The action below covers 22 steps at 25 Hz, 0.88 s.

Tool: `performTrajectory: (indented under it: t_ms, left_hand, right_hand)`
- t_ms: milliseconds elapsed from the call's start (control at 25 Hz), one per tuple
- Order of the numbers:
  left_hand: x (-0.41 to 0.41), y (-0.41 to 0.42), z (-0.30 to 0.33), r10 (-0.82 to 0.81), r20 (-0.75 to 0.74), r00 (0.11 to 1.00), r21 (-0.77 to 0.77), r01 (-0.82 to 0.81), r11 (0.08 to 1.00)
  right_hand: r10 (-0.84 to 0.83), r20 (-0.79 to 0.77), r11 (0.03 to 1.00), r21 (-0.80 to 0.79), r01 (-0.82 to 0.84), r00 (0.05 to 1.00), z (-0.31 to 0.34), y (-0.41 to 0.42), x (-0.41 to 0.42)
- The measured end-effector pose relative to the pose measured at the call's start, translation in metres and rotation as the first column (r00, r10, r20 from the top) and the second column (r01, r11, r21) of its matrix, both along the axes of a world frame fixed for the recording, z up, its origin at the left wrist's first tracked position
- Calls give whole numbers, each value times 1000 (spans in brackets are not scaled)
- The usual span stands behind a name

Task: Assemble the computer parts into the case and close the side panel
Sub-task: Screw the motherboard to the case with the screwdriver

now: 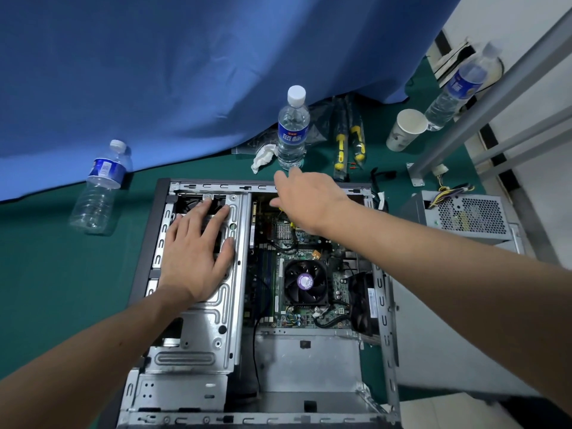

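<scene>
- Bracing the open case (383, 308) on the green table, the left hand (195, 255) lies flat, fingers spread, on the metal drive cage (223, 308).
- Right hand (305, 196) reaches over the motherboard's (309, 243) far end; whether it grips anything cannot be told.
- Power supply (464, 216) sits outside, nearer the right hand.

The left forearm rises from seven o'clock; its grip (198, 255) lies flat, palm down, fingers straight and spread toward twelve. The right forearm crosses from four o'clock; its grip (305, 196) hangs palm down, fingers loosely extended toward eleven.
</scene>
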<state>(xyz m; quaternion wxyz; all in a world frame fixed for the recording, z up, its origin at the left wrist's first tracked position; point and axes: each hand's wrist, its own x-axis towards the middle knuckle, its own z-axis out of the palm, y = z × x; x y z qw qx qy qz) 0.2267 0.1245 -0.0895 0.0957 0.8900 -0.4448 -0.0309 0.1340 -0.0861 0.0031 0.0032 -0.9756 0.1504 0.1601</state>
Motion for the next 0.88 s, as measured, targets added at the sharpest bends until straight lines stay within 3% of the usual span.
performTrajectory:
  t_ms: [80, 160, 280, 440, 520, 680, 760, 880]
  left_hand:
    - [0, 0, 0, -4, 2, 1000, 5, 4, 1000]
    - [-1, -1, 0, -7, 0, 1000, 0, 7, 1000]
    - [0, -1, 0, -6, -1, 1000, -4, 6, 1000]
    - [0, 0, 0, -4, -3, 1000, -2, 4, 1000]
    - [0, -1, 0, -6, -6, 1000, -1, 6, 1000]
    - [0, -1, 2, -2, -16, 1000, 16, 2, 1000]
    - [0, -1, 2, -1, -18, 1000, 20, 2, 1000]
    - [1, -1, 3, -4, -21, 1000, 36, 5, 999]
  right_hand:
    - [-12, -29, 987, 161, 17, 999, 3, 1, 2]
    - [90, -56, 972, 221, -76, 994, 8, 2, 2]
    - [242, -32, 969, 67, -239, 970, 10, 4, 3]
    - [174, -15, 976, -131, -175, 985, 8, 15, 12]
    - [146, -58, 979, -138, -153, 988, 3, 20, 14]
    - [11, -162, 999, 41, -4, 987, 10, 17, 21]
    - [95, -158, 994, 71, -85, 983, 17, 11, 20]
    - [199, -100, 975, -78, -207, 975, 17, 11, 14]
